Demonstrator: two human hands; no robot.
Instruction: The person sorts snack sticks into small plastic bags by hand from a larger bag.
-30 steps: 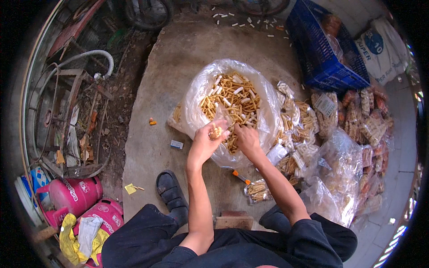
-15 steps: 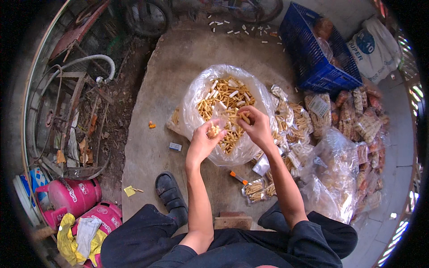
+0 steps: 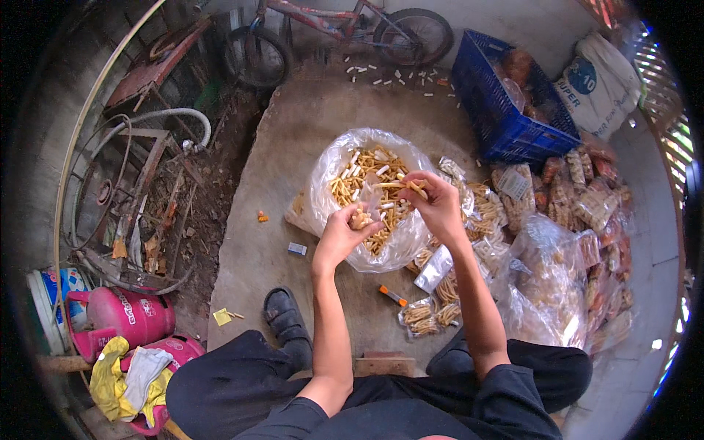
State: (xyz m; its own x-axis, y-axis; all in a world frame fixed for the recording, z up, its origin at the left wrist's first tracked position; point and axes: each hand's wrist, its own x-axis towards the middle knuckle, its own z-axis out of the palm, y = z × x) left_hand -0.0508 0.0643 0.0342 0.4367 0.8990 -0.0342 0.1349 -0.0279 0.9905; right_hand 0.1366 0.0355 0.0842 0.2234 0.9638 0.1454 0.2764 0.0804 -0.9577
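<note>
A large clear plastic bag full of yellow-brown snack sticks lies open on the concrete floor in front of me. My left hand is closed around a small clear bag partly filled with sticks, held over the big bag's near side. My right hand pinches a few sticks between its fingers just above and right of the left hand. Both hands hover over the big bag.
Several small filled snack packets lie by my right leg, and more packets pile at the right. A blue crate stands behind them, with a bicycle beyond. Pink gas cylinders and scrap metal sit left. An orange lighter lies on the floor.
My right hand has lifted out of the big bag with a few sticks and come toward the small bag in my left hand.
</note>
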